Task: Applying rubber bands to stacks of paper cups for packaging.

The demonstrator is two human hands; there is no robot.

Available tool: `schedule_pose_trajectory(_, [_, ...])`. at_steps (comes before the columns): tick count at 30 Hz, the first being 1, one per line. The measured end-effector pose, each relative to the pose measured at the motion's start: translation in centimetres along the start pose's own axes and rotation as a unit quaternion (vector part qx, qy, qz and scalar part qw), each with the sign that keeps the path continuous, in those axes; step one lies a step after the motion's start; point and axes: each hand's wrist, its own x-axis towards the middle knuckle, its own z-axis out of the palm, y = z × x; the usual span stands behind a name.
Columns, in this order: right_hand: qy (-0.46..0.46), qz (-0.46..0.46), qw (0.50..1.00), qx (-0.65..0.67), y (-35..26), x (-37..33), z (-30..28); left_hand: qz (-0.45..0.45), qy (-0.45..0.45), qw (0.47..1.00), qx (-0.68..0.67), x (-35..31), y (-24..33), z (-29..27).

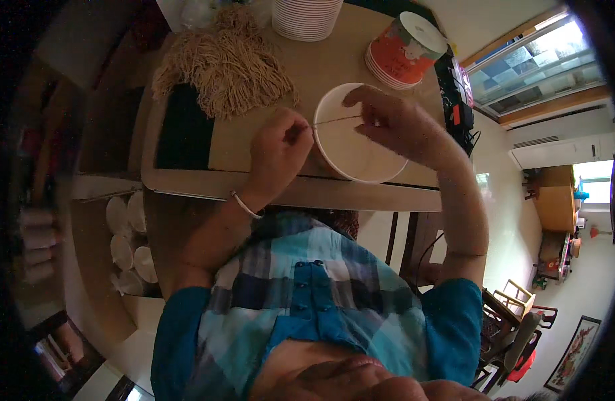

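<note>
A thin cord [337, 121] runs taut between my two hands, across the mouth of a white paper bucket [323, 152]. My left hand [281, 147] is closed in a pinch on one end, just left of the bucket's rim. My right hand [394, 125] is over the bucket's right side, its fingers curled and closed on the other end. It hides part of the rim. The bucket's inside looks pale and plain. A large bundle of beige cords [224, 70] lies on the table, beyond my left hand.
A stack of white paper buckets [307, 19] stands at the far side. Red printed buckets [404, 53] are stacked at the far right, with a white roll-like top. Dark devices with cables [462, 120] sit along the table's right edge. White rounded items [130, 244] fill a box at lower left.
</note>
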Motion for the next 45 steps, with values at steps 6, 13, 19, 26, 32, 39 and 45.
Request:
schedule_pose_trajectory(6, [0.061, 0.046, 0.979, -0.189, 3.5, -1.0, -3.0, -0.024, -0.035, 0.999, -0.03, 0.8, -0.3, -0.1])
schedule_pose_trajectory(13, [0.218, 0.041, 0.974, 0.04, 8.7, -0.4, -2.4, -0.01, -0.061, 0.996, -0.068, 1.4, -1.1, -0.2])
schedule_pose_trajectory(19, [0.224, 0.128, 0.952, 0.165, 8.8, 0.5, -0.2, -0.047, -0.095, 0.991, -0.08, 1.7, -0.8, -0.3])
schedule_pose_trajectory(26, [0.162, 0.24, 0.906, 0.308, 10.1, 1.3, -0.2, -0.102, -0.098, 0.979, -0.148, 1.8, -1.5, 0.2])
schedule_pose_trajectory(32, [0.109, 0.25, 0.878, 0.393, 11.1, 1.0, -0.5, -0.163, -0.085, 0.951, -0.248, 1.9, -1.4, 0.3])
schedule_pose_trajectory(39, [0.047, 0.218, 0.928, 0.298, 13.4, -0.1, -0.4, -0.209, -0.12, 0.944, -0.224, 2.4, -1.8, 0.2])
schedule_pose_trajectory(45, [0.225, 0.256, 0.92, 0.191, 9.2, -3.2, -1.7, -0.216, -0.134, 0.949, -0.188, 2.4, -1.5, 0.4])
